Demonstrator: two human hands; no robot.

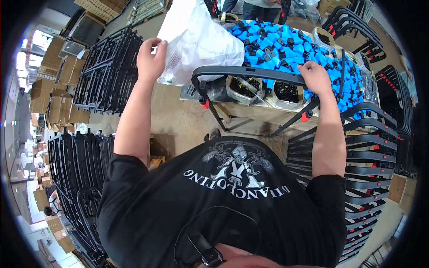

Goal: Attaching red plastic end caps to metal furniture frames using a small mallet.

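Left hand (151, 61) beside white bag (203, 49), fingers loosely parted; right hand (317, 78) at black frame (252, 73), fingers curled, grip cannot be confirmed; blue parts (286, 49) heaped beyond

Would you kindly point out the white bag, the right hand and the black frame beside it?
White bag (203, 47): head view, front side.
Right hand (316, 77): head view, back of the hand.
Black frame (269, 73): head view, top bar.

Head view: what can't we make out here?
All in the head view:
- Right hand: its grip on the black frame, hidden by the hand itself.
- White bag: contents hidden by its plastic; top cut off by the upper edge.
- Person opposite: head, cut off by the upper edge.
- Dark pieces: kind, too small.
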